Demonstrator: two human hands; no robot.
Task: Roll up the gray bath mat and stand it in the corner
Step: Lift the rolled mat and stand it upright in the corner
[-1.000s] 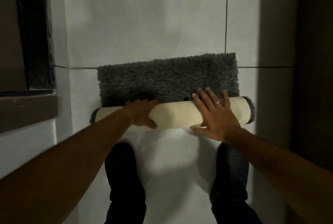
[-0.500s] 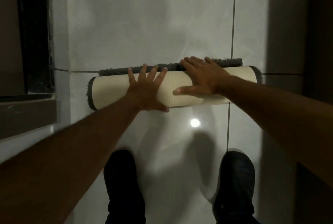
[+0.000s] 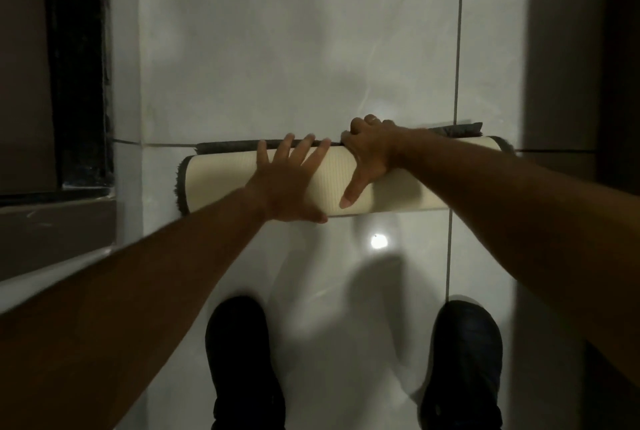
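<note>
Gray shaggy bath mat w/ cream ribbed backing [image 3: 228,183], nearly all rolled at frame centre on the white tiled floor [image 3: 294,48]: left hand [image 3: 287,183] spread flat, right hand [image 3: 372,156] curled over the far edge (keep pressure even so the last strip tucks tight).

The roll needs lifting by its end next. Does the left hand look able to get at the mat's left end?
Probably yes. The left hand lies flat on the mat, and nothing sits between it and the fringed left end; bare floor lies beside it.

Both arms extended; left hand [image 3: 289,183] flat, fingers splayed; right hand [image 3: 369,152] fingers curled, thumb out.
</note>
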